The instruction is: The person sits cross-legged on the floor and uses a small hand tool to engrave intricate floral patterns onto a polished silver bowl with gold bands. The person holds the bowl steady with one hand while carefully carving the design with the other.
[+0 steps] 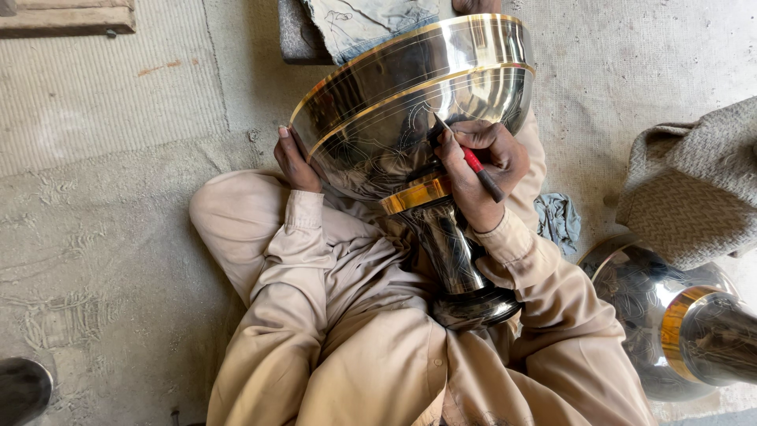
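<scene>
Left of the left hand (296, 162) the floor (102, 237) is open; right of the right hand (481, 170) stand a second metal vessel (670, 315) and woven cloth (694, 181).
</scene>
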Motion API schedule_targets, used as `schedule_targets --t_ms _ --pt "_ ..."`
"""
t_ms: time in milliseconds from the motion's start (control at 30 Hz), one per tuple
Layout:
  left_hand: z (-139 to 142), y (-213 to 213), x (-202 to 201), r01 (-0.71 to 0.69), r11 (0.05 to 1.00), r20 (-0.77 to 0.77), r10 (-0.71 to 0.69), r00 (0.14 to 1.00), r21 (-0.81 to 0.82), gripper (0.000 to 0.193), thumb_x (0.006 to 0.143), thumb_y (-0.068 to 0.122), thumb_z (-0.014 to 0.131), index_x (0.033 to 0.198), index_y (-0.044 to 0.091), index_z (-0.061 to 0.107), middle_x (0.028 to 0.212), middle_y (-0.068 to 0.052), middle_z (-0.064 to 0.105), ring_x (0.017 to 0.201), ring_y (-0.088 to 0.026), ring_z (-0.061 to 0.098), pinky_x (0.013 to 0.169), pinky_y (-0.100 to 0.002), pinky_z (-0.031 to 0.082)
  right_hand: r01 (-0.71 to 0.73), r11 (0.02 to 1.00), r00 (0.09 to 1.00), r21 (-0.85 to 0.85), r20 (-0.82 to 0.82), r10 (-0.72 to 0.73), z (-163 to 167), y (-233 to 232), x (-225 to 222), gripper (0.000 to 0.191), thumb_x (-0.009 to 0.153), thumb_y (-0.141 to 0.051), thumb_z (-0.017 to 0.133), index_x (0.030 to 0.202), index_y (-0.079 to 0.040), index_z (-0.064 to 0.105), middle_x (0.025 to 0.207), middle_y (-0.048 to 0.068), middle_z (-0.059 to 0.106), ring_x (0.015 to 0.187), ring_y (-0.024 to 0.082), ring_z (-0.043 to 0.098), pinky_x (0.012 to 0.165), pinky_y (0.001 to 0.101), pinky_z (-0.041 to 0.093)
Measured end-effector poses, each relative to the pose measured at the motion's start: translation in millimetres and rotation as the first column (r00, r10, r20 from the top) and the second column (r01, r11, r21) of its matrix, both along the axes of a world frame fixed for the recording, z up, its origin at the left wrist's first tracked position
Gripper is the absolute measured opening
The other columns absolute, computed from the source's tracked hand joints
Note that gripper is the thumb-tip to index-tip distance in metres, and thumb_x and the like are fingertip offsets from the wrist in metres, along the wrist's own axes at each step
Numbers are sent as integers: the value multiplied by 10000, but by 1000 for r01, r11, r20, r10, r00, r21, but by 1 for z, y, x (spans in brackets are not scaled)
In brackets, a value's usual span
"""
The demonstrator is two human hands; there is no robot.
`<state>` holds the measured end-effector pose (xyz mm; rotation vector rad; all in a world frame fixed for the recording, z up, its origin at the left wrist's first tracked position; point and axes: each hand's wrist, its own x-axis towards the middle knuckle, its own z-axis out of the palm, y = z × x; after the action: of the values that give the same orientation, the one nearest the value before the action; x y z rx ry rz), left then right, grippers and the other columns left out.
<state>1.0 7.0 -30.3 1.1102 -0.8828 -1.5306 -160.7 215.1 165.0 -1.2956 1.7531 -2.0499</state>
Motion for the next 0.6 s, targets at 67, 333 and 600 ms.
schedule_targets --t_ms 67,333,600 --pt "4 -1 -2 1 1000 -44 -1 999 15 842 951 690 506 1368 -36 426 1327 -210 467 1241 -320 599 994 -423 590 -37 999 995 -39 91 40 -4 0 -5 137 1018 42 704 962 34 580 989 178 719 820 157 720 735 279 629" --pt "14 2 0 75 967 17 -73 997 -243 679 1075 588 437 1158 -56 634 1129 -168 622 1028 -239 608 894 -365 531 -100 995 995 -3 14 100 -26 82 -57 164 1026 35 694 893 9 602 877 173 719 740 194 745 615 271 642" --pt "37 21 2 -3 885 139 77 987 -465 565 1115 496 445 1271 -26 595 1169 -164 598 1039 -248 556 987 -394 468 55 971 978 234 185 -100 -63 202 5 126 977 28 684 917 -6 579 1005 191 745 904 200 740 809 279 590"
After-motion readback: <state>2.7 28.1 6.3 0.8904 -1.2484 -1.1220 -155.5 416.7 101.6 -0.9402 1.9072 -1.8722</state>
